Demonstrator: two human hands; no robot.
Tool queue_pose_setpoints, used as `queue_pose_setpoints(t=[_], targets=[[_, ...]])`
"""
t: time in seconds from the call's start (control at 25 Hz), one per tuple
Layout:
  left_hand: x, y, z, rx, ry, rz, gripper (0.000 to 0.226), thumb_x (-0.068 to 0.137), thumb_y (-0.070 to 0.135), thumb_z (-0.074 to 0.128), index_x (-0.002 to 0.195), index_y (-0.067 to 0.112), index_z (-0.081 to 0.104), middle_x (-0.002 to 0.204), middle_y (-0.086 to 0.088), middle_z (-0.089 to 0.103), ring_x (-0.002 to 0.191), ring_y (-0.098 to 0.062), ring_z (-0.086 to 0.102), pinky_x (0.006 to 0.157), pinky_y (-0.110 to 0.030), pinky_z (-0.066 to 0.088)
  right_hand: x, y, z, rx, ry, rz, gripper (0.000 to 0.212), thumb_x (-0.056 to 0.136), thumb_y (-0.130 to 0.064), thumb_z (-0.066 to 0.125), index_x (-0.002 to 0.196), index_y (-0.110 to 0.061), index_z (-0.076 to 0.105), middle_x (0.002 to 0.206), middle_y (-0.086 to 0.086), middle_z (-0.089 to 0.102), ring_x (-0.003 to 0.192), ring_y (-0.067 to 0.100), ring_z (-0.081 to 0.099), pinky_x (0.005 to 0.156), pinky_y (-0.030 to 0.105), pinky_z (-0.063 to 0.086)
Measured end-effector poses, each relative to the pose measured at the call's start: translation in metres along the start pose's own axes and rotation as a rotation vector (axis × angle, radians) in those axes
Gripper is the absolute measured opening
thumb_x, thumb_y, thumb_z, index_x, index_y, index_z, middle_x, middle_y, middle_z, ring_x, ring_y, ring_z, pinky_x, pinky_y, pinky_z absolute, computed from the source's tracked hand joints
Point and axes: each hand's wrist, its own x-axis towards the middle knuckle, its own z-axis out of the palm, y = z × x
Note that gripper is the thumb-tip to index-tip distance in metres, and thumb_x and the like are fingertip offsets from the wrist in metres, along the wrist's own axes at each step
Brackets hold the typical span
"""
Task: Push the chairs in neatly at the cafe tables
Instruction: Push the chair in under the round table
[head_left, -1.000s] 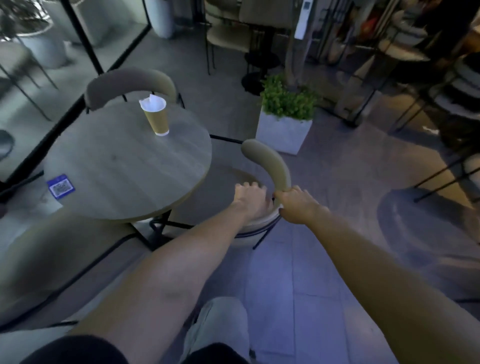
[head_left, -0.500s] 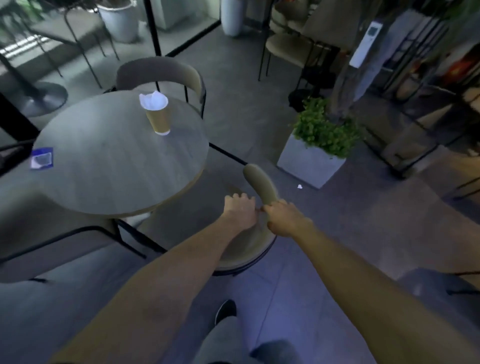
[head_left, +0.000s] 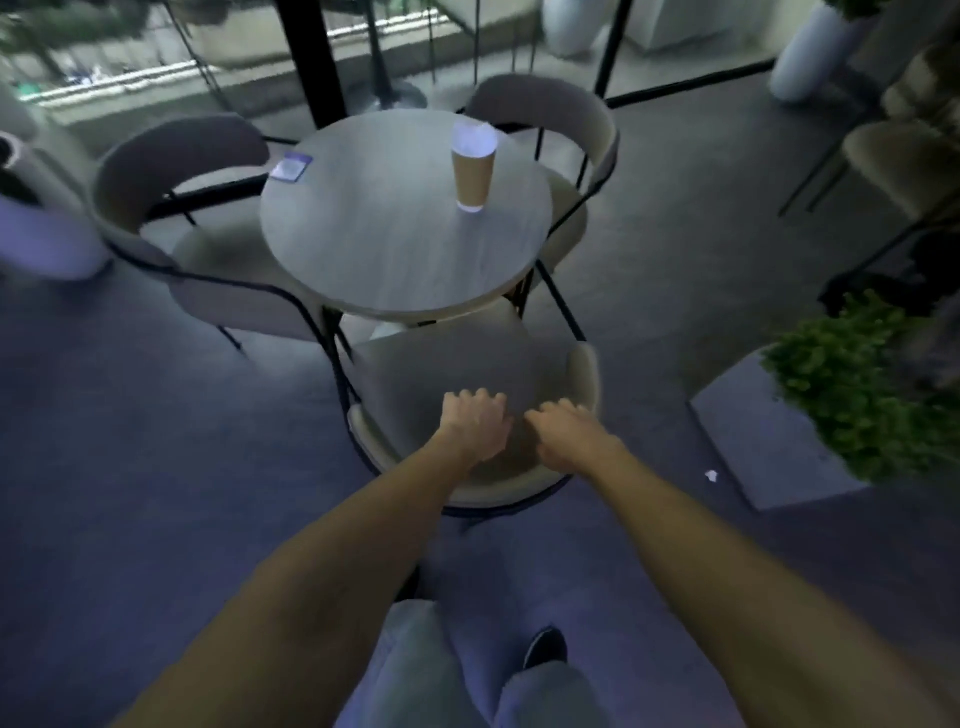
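A beige chair with a curved backrest and black legs stands right in front of me, its seat reaching under the near edge of the round grey cafe table. My left hand and my right hand sit side by side on the top of its backrest, fingers curled over the rim. Two more beige chairs stand at the table, one at the left and one at the far right.
A brown paper cup and a blue card are on the table. A grey square planter with a green bush stands on the floor at the right. More chairs stand at the far right, and glass walls with black frames lie behind.
The view has swung round so the chair lies between me and the table. The chair has turned and slid towards the table. Both hands have stayed on its backrest.
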Motion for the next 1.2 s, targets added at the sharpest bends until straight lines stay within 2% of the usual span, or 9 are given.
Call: queue_pose_setpoints(t=[0.2,0.48,0.64,0.76,0.92,1.2], targets=[[-0.025,0.016,0.026,-0.089,-0.01,-0.169,0.045,0.101,0.049,0.034,0.127,0.016,0.052,0.128,-0.012,0.058,0.114,-0.035,0.056,0.092,-0.047,0.042,-0.007,0.013,0.037,-0.108,-0.027,-0.151,0.043,0.09,-0.018,0.05,0.133,-0.014,0.048,0.133,0.013,0.052,0.123,0.035,0.046,0.1,0.047,0.039],[-0.059,0.03,0.092,-0.1,-0.135,-0.185,0.069,0.087,0.07,0.046,0.135,0.021,0.05,0.132,-0.011,0.053,0.122,-0.035,0.049,0.102,-0.048,0.037,0.007,0.016,0.082,-0.193,-0.061,-0.298,0.048,0.084,-0.029,0.068,0.127,-0.017,0.05,0.127,0.009,0.058,0.118,0.032,0.052,0.096,0.043,0.042],[-0.059,0.036,0.116,-0.018,-0.084,-0.231,0.048,0.093,0.039,0.058,0.137,0.026,0.046,0.129,-0.011,0.056,0.119,-0.032,0.049,0.104,-0.042,0.032,0.018,0.021,0.095,-0.227,-0.059,-0.323,0.044,0.086,-0.028,0.066,0.125,-0.017,0.049,0.126,0.007,0.061,0.116,0.031,0.054,0.093,0.042,0.041],[-0.057,0.04,0.116,-0.011,-0.056,-0.263,0.046,0.091,0.022,0.058,0.136,0.028,0.049,0.126,-0.01,0.059,0.117,-0.031,0.051,0.103,-0.04,0.032,0.02,0.021,0.101,-0.244,-0.013,-0.308,0.031,0.093,-0.019,0.053,0.124,-0.018,0.052,0.124,0.007,0.064,0.116,0.03,0.058,0.093,0.04,0.041],[-0.058,0.045,0.119,-0.011,-0.014,-0.288,0.036,0.095,0.022,0.052,0.13,0.031,0.055,0.122,-0.008,0.063,0.114,-0.031,0.054,0.101,-0.039,0.033,0.016,0.021,0.106,-0.263,0.057,-0.296,0.03,0.095,-0.013,0.044,0.122,-0.02,0.055,0.119,0.007,0.067,0.113,0.029,0.06,0.091,0.04,0.041],[-0.063,0.051,0.125,-0.032,-0.02,-0.294,0.028,0.096,0.025,0.053,0.123,0.031,0.058,0.117,-0.008,0.064,0.111,-0.031,0.055,0.098,-0.04,0.033,0.006,0.023,0.107,-0.295,0.04,-0.303,0.029,0.092,-0.02,0.055,0.121,-0.022,0.056,0.119,0.008,0.066,0.114,0.031,0.058,0.095,0.042,0.038]])
